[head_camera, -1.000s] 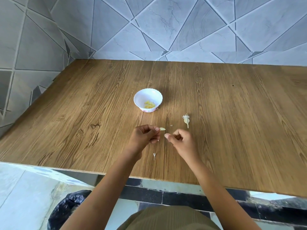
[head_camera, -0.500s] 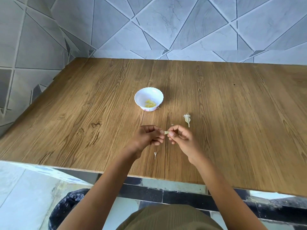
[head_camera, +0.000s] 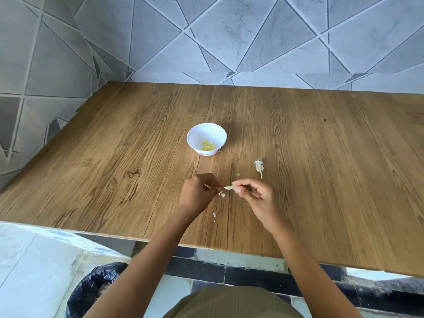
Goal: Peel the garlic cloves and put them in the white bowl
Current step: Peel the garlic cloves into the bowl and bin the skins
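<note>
Right hand (head_camera: 257, 198) pinching garlic clove (head_camera: 229, 187) between thumb and fingertips, pale tip pointing toward left hand (head_camera: 198, 193). Left hand curling its fingers, pinching thin skin strip (head_camera: 212, 186). Hands hovering close together above tabletop (head_camera: 114, 157), not touching. Small skin bits (head_camera: 222, 194) showing just below left fingertips. White bowl (head_camera: 206, 131) sitting beyond hands, holding peeled cloves (head_camera: 208, 145). Garlic stem remnant (head_camera: 259, 167) lying right of bowl; skin scrap (head_camera: 214, 215) lying near front edge.
</note>
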